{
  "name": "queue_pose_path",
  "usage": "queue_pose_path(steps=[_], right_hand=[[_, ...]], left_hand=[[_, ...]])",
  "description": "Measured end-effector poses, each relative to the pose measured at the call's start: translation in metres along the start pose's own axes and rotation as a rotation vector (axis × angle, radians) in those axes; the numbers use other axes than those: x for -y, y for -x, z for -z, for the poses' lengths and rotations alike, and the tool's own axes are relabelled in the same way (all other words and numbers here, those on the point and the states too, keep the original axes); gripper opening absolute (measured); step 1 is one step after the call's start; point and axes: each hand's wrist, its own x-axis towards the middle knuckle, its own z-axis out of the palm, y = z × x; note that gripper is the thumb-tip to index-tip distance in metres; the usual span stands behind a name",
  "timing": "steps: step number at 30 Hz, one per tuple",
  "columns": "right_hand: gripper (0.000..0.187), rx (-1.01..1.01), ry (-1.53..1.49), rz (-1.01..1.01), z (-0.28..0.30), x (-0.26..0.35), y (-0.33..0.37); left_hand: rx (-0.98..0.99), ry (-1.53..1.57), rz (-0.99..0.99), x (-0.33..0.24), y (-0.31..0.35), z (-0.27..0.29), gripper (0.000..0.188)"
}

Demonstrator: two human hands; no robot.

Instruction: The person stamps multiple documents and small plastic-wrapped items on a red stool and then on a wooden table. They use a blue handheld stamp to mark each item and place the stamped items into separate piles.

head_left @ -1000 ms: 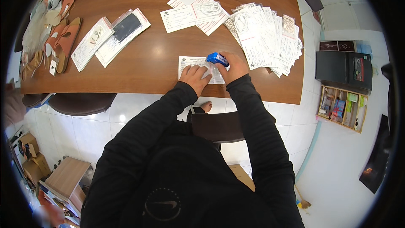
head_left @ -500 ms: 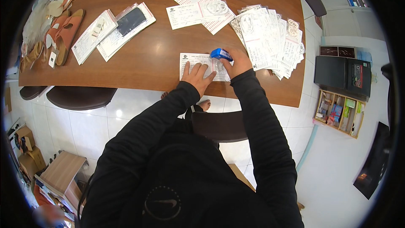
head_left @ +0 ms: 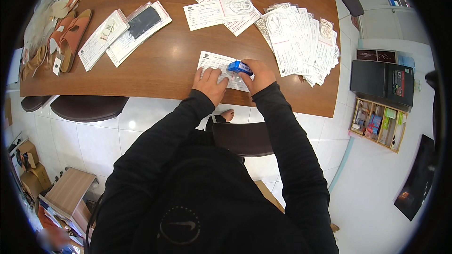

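- Stapler (head_left: 239,67), blue, sits in my right hand (head_left: 258,75), fingers curled around it.
- Paper form (head_left: 217,64) lies under my flat, open left hand (head_left: 210,84).
- Stapler's mouth seemingly touches the form's edge.

- A small shop or packing office: brown wooden table (head_left: 179,61) spread with white printed paper forms (head_left: 301,42).
- Tan leather sandals (head_left: 61,33), tagged, lie at its left end.
- White tiled floor (head_left: 141,127).

Hands (head_left: 233,79) on paper slip (head_left: 213,62), blue stapler (head_left: 239,67)

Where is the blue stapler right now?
In the head view, the blue stapler sits in the right hand, over the paper form the left hand presses.
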Motion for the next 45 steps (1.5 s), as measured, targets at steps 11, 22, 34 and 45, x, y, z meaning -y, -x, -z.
queue_pose_path(steps=[11, 22, 34, 45], right_hand=[[0.037, 0.076, 0.185, 0.025, -0.022, 0.003, 0.004], [0.037, 0.002, 0.271, 0.080, -0.033, -0.006, 0.012], [0.040, -0.353, -0.292, -0.414, 0.062, -0.019, 0.048], [0.039, -0.588, -0.659, -0.774, 0.028, -0.038, 0.148]], left_hand=[[-0.001, 0.054, 0.035, 0.007, 0.003, 0.007, 0.036], [0.017, 0.030, 0.025, 0.010, 0.003, 0.007, 0.037], [0.245, 0.018, -0.005, 0.020, -0.019, 0.019, 0.056], [0.572, -0.086, -0.074, 0.049, -0.069, 0.041, 0.105]])
